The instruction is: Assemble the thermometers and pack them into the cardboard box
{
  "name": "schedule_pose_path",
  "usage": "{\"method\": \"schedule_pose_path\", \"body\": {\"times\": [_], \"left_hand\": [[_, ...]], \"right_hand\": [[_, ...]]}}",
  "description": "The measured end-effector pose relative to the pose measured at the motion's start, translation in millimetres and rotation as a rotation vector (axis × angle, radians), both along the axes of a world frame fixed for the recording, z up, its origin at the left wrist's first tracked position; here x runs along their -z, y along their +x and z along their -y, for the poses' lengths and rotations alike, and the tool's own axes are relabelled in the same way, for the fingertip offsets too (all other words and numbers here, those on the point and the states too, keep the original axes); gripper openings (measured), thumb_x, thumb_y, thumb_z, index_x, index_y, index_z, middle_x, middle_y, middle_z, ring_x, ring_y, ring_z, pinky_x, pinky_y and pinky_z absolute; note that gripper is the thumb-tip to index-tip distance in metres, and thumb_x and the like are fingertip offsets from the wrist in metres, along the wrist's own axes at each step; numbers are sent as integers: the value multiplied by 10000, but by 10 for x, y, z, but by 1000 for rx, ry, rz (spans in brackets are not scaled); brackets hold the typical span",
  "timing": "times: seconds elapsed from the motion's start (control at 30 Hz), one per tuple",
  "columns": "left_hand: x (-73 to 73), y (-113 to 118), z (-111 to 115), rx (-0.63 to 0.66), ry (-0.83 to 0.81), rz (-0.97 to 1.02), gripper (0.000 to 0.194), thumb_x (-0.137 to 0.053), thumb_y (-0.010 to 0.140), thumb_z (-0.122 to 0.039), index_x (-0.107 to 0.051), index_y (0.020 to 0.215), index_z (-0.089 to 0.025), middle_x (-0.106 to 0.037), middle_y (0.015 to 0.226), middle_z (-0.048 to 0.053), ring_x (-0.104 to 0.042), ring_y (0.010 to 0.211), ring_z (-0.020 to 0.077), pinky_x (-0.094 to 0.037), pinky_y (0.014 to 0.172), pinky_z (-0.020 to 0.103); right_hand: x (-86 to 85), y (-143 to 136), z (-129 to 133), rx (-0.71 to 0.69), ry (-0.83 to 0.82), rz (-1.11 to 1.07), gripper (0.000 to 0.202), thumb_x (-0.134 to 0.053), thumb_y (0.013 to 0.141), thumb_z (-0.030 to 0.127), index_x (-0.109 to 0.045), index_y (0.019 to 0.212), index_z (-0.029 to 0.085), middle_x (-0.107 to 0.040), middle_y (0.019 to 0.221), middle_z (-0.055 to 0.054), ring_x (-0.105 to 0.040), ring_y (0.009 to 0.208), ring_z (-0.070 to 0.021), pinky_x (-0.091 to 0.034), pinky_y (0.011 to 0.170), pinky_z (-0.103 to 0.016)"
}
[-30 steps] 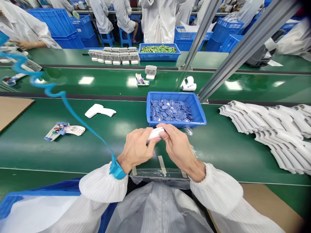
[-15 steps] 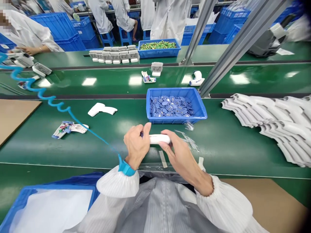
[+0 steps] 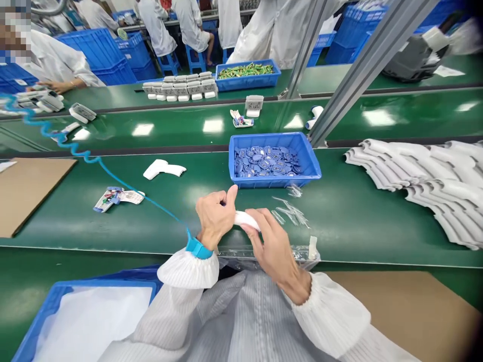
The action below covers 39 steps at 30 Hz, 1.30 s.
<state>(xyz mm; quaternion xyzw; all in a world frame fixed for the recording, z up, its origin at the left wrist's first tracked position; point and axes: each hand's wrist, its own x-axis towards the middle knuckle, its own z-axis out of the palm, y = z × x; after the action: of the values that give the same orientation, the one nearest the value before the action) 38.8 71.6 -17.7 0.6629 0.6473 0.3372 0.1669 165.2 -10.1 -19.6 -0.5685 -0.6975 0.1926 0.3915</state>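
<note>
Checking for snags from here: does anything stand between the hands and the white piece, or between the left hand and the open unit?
Nothing visible separates the left hand or right hand from the white piece. Toward the open unit, the blue cord crosses in front of its right end.

A person (image 3: pixel 56 56) in white is at the far left, near blue crates (image 3: pixel 96 53). Blue stools (image 3: pixel 195 59) stand far back. A grey machine (image 3: pixel 409 61) sits far right, beyond a slanting metal post (image 3: pixel 352 70).
</note>
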Motion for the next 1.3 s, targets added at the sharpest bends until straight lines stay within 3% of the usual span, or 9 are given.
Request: {"method": "schedule_pose_path", "body": {"times": [0.17, 0.37, 0.6, 0.73, 0.83, 0.93, 1.0, 1.13, 1.3], "left_hand": [[-27, 56, -79, 67, 10, -22, 547, -494, 941, -385, -403, 446, -170, -413, 463, -2, -332, 499, 106, -240, 567, 297], [30, -181, -63, 151, -149, 708, 530, -390, 1000, -598, -634, 807, -168, -681, 739, 39, -586, 621, 138, -433, 595, 250], [245, -145, -44, 133, -96, 760, 581, -384, 1018, -567, -660, 701, -165, -667, 684, 47, -583, 634, 147, -425, 607, 269], [226, -135, -94, -16, -75, 744, 670, -352, 1008, -608, -627, 590, -164, -603, 559, 41, -515, 524, 138, -382, 542, 281], [175, -286, -158, -112, -121, 698, 686, -374, 984, -642, -642, 578, -158, -606, 555, 46, -510, 527, 143, -372, 531, 278], [165, -521, -212, -142, -169, 640, 677, -398, 969, -651, -653, 586, -154, -631, 596, 51, -509, 542, 146, -365, 529, 277], [178, -670, -230, -154, -181, 587, 681, -389, 969, -651, -658, 590, -155, -646, 622, 56, -518, 559, 153, -364, 531, 279], [191, -887, -226, -188, -181, 531, 690, -374, 967, -657, -668, 592, -157, -639, 607, 58, -516, 548, 159, -358, 517, 278], [161, -1021, -227, -226, -201, 616, 709, -336, 987, -642, -667, 592, -154, -618, 578, 56, -509, 513, 153, -369, 498, 273]], "right_hand": [[110, -12, 53, 127, 26, 25, 232, -447, 1036, 277, -566, 1203, 168, -634, 1057, -112, -631, 938, -221, -523, 787, -346], [148, 136, 72, 113, 36, 57, 234, -508, 1017, 312, -558, 1208, 187, -645, 1107, -101, -656, 937, -211, -553, 748, -331], [129, 121, 58, 93, 34, 140, 227, -512, 1015, 309, -548, 1198, 180, -667, 1087, -98, -678, 890, -199, -557, 681, -310], [-163, 223, -106, -23, -23, 211, 236, -534, 1002, 372, -577, 1158, 201, -699, 1062, -74, -681, 893, -207, -549, 716, -320], [-504, 505, -689, -27, -44, 240, 275, -561, 982, 406, -613, 1164, 207, -714, 1090, -54, -676, 951, -194, -534, 810, -304], [-767, 883, -1683, 152, -29, 423, 307, -488, 1010, 420, -637, 1175, 209, -705, 1171, -52, -658, 1002, -171, -494, 889, -276], [-818, 1106, -2412, 304, -228, 715, 352, -372, 1048, 374, -603, 1260, 213, -669, 1280, -54, -635, 1090, -163, -460, 949, -269], [-573, 1322, -3514, 346, -480, 901, 309, -543, 981, 325, -651, 1208, 145, -684, 1227, -126, -637, 1123, -249, -483, 943, -378], [-226, 1377, -3966, 221, -617, 1100, 365, -655, 938, 346, -615, 1256, 172, -616, 1307, -89, -612, 1151, -235, -503, 990, -482]]}}
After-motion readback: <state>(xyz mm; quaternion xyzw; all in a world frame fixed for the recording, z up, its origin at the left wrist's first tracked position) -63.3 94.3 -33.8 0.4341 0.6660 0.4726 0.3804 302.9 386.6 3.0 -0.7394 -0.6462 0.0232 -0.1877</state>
